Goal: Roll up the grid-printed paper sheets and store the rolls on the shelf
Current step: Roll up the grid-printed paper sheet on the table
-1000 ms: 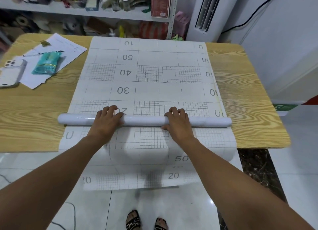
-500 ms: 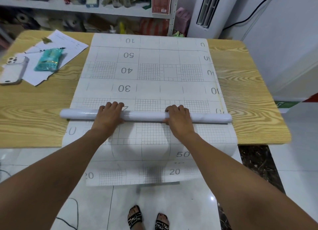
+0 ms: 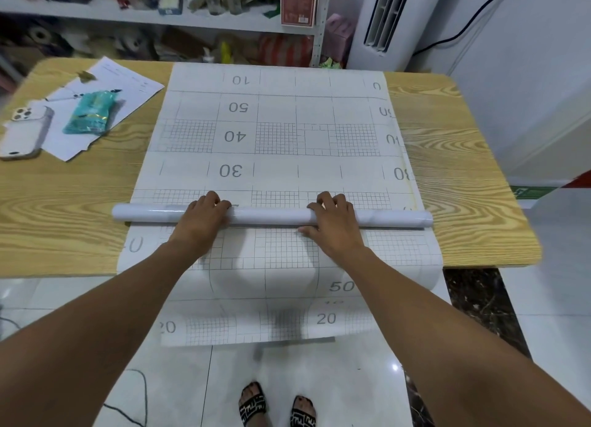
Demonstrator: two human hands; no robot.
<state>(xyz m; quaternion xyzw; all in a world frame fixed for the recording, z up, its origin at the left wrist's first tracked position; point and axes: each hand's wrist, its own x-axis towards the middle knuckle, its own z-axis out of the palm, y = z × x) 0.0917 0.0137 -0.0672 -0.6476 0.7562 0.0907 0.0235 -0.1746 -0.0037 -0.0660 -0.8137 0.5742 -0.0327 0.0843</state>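
Phone (image 3: 24,132) in a pale case lies at the left edge of the frame on the wood-grain table (image 3: 48,209), beside a crinkled teal packet (image 3: 89,113) resting on loose white papers (image 3: 128,84). Up the middle of the table runs the grid-printed sheet (image 3: 278,138), matte and pale, with grey squares and the numbers 10, 50, 40 and 30 reading upside down; its near end droops over the table's edge toward glossy floor tiles (image 3: 543,298). Across it at centre frame lies the roll (image 3: 271,217), a smooth, shiny white tube with its long axis left to right, its left end jutting past the sheet. The left hand (image 3: 204,222) curls its fingers over the roll; the right hand (image 3: 335,225) grips it likewise, thumb on the near side. A cluttered metal shelf (image 3: 128,14) spans the top; a white air conditioner (image 3: 383,17) stands upper right.
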